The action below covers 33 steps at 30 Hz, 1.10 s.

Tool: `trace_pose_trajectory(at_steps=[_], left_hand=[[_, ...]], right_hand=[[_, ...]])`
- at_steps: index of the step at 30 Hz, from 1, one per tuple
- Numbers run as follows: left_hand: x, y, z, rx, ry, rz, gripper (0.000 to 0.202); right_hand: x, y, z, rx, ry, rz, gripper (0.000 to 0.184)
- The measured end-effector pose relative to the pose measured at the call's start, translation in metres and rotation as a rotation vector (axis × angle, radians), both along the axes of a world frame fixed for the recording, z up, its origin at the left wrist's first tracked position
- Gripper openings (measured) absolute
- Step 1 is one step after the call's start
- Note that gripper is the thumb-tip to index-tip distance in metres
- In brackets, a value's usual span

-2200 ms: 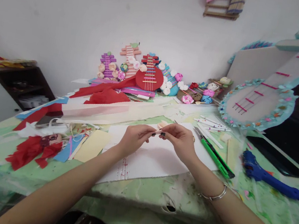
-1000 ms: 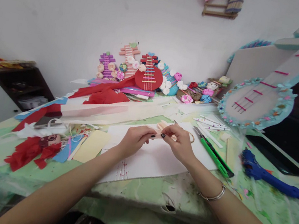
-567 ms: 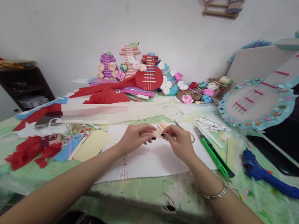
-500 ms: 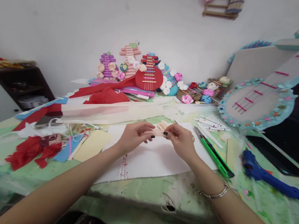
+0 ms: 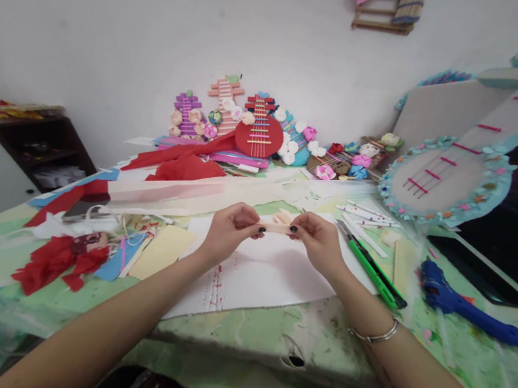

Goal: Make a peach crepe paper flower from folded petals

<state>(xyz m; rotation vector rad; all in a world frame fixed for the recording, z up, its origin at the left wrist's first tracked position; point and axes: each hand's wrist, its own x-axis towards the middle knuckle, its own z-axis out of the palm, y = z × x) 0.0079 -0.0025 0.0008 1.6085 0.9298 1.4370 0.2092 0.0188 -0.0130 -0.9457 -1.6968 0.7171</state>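
A narrow strip of pale peach paper (image 5: pixel 277 228) stretches level between my two hands. My left hand (image 5: pixel 231 232) pinches its left end between thumb and fingers. At the other end, my right hand (image 5: pixel 316 243) grips it the same way. Just behind the strip lies a small pale peach piece (image 5: pixel 283 217), partly covered by the hands. Beneath my hands is a white sheet (image 5: pixel 269 282) with red marks near its left side. To the right of my right hand rests a green utility knife (image 5: pixel 375 270).
A blue glue gun (image 5: pixel 469 305) and a black phone-like slab (image 5: pixel 479 270) lie at the right. Red crumpled paper (image 5: pixel 48 265) and a cream sheet (image 5: pixel 163 251) are on the left. Several decorated paper lutes, one red (image 5: pixel 259 133), lean along the wall. A large light-blue lute (image 5: pixel 445 179) stands at right.
My hands have drawn slightly apart, so more of the peach strip shows between them. Both still hold it. The surrounding things stay in place.
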Motion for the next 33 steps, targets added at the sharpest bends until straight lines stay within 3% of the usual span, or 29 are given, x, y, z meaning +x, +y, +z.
trace_pose_trajectory(at_steps=[7,12,20,27,33], left_hand=[[-0.002,0.002,0.002,-0.097,0.015,0.090,0.024],[-0.003,0.002,0.004,-0.156,0.010,0.121,0.018],[-0.005,0.003,0.002,0.047,0.189,0.151,0.029],[-0.002,0.001,-0.002,0.002,0.122,-0.058,0.038],[0.001,-0.008,0.004,-0.024,0.022,-0.088,0.035]], right_hand=[[-0.002,-0.005,0.004,0.078,-0.116,-0.104,0.007],[-0.002,-0.005,0.006,0.076,-0.111,-0.105,0.009],[0.002,0.001,0.001,0.043,-0.001,-0.064,0.006],[0.001,-0.001,0.002,0.091,0.036,-0.005,0.006],[0.002,-0.003,0.003,0.127,0.097,-0.003,0.007]])
